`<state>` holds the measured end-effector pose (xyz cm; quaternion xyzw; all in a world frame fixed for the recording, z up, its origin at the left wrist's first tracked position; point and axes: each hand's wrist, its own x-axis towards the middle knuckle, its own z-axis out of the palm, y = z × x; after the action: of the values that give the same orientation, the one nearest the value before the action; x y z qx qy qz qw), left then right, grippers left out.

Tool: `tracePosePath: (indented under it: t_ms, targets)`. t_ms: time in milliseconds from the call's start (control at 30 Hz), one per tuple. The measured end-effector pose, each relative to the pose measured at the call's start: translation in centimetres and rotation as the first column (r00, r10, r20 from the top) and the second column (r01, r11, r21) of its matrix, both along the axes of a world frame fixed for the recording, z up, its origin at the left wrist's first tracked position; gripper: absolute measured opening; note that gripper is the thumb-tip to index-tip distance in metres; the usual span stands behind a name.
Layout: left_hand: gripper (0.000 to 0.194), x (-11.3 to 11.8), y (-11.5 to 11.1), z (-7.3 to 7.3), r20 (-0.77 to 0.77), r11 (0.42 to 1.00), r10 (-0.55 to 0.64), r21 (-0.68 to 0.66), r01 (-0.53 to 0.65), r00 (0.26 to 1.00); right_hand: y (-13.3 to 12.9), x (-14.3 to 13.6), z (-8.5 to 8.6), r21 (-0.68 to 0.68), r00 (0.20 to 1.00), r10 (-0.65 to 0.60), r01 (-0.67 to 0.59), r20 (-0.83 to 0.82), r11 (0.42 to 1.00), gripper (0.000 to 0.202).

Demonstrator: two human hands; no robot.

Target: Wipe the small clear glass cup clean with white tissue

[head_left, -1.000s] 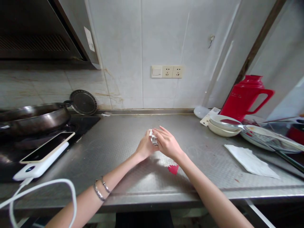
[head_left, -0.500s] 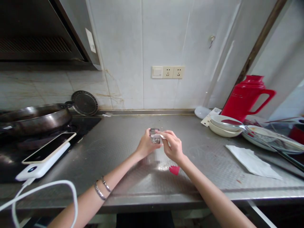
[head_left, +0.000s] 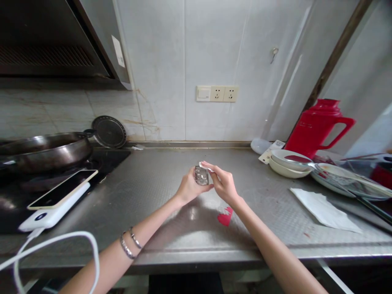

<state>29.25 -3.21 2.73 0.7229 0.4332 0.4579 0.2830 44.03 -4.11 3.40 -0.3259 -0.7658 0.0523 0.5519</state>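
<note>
My left hand point(head_left: 189, 188) is closed around a small, clear, squarish glass-like container point(head_left: 201, 175), held just above the metal counter. Pinched in my right hand point(head_left: 224, 183) is a small piece of white tissue point(head_left: 206, 166), which touches the upper edge of the container. Fingers cover part of both things. On the counter below my right hand lies a torn-edged red piece point(head_left: 225, 216), partly hidden by the right forearm.
At the right are a folded white tissue point(head_left: 324, 210), stacked bowls point(head_left: 289, 167), plates point(head_left: 333, 179) and a red thermos jug point(head_left: 317, 126). To the left, a pan point(head_left: 45, 153) sits on the stove, near a phone point(head_left: 64, 190) on a white power bank point(head_left: 55, 210) with a cable.
The tissue in my right hand has moved from the front of the container up to its top edge. My left hand has turned the container slightly, showing more of its face.
</note>
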Motion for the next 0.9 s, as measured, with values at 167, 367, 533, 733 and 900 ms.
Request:
tracePosePath:
  t_ms: [167, 367, 533, 733, 900]
  targets:
    - [0.061, -0.2, 0.5, -0.3, 0.006, 0.999, 0.003, -0.036, -0.003, 1.000, -0.8, 0.2, 0.3, 0.043, 1.000, 0.004, -0.004, -0.006, 0.999, 0.031]
    - [0.059, -0.4, 1.3, -0.5, -0.043, 0.996, 0.046, -0.070, -0.049, 0.998, -1.1, 0.0, 0.5, 0.056, 0.991, -0.110, 0.114, -0.071, 0.992, 0.025]
    - [0.057, -0.1, 0.4, -0.3, -0.118, 0.998, -0.029, -0.062, 0.021, 0.993, -0.2, 0.0, 0.5, 0.032, 0.973, -0.194, 0.199, -0.128, 0.979, 0.027]
    - [0.058, 0.1, -0.2, -0.2, -0.160, 1.000, -0.013, -0.019, 0.010, 0.987, 0.2, 0.1, 0.0, -0.111, 0.999, 0.041, -0.041, -0.003, 0.993, 0.030]
    - [0.049, 0.0, 0.1, -0.1, -0.185, 1.000, 0.006, -0.005, -0.007, 0.983, 0.0, 0.2, -0.4, -0.003, 0.995, 0.076, -0.076, 0.065, 0.997, 0.034]
